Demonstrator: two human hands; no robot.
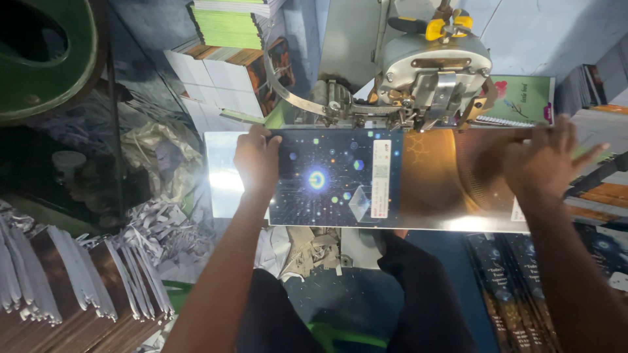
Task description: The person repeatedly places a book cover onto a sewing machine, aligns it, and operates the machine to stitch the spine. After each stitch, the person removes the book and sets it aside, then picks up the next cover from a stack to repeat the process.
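Both the left hand (256,160) and right hand (546,163), fingers spread flat, press the glossy cover sheet (366,180) under the stitching head (428,72); uneven pressure could skew it.

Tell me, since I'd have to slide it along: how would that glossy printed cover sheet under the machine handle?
The cover looks thin and wide, so it would probably flop if lifted by one edge; both the left hand and right hand press it flat. Its surface shines with glare, so it likely slides easily. It seems light and prone to creasing.
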